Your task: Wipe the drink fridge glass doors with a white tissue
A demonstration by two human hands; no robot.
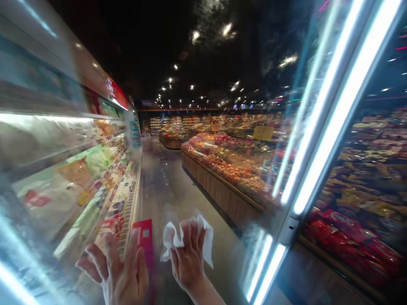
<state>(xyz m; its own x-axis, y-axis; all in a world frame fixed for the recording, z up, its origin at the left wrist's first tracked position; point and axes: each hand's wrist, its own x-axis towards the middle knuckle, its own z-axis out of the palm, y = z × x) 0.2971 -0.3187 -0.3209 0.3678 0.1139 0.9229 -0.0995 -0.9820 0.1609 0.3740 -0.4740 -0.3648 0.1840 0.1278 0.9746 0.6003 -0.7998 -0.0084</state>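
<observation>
The fingers (190, 237) of the right hand (187, 267) are spread wide and press a white paper towel (170, 239) flat at 6 o'clock; it looks light, soft and easy to rip, so the flat of the fingers is a good place to hold it. The fingers (133, 254) of the left hand (119, 281) are spread wide too and hold nothing, near a red box (145, 241) that seems to be behind glass. From the hands, a lit glass fridge door (289, 231) stands at 3 o'clock, a wooden food stand (219, 195) at 1 o'clock, and shelves of packs (95, 186) at 10 o'clock.
</observation>
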